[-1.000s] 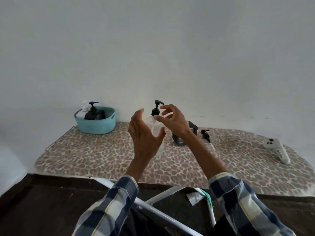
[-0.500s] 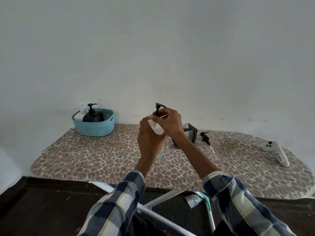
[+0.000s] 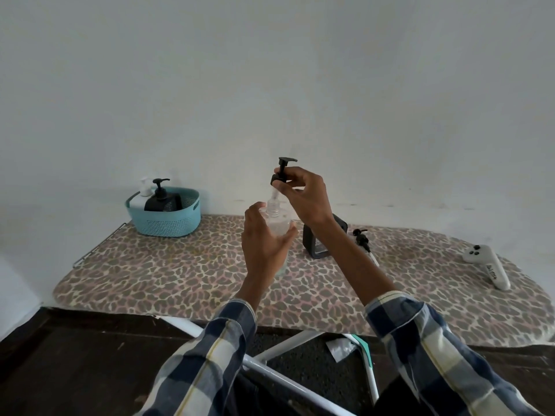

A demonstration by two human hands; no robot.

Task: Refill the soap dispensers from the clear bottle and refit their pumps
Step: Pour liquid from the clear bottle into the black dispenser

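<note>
**A:** Head cam has the clear bottle (image 3: 277, 225) dead centre of the frame, held upright above the leopard-print board (image 3: 180, 274). Left hand (image 3: 264, 238) is wrapped round its body, fingers curled snug. Right hand (image 3: 303, 195) pinches the collar of the black pump (image 3: 280, 172) just above the open neck, with the pump's stem dipping in.

**B:** So which step is this, you reckon?

**A:** Looks like the pump's off its threads, either coming out or going in. Can't tell which from one shot. Next move needs a straight vertical line so the stem doesn't drag or drip.

**B:** Other stuff?

**A:** Dark square dispenser (image 3: 318, 243) sits just right of centre behind the right wrist, a loose pump (image 3: 362, 238) lying beside it. Teal basket (image 3: 168, 219) at left holds two more dispensers. White controller (image 3: 488, 265) far right.
</note>
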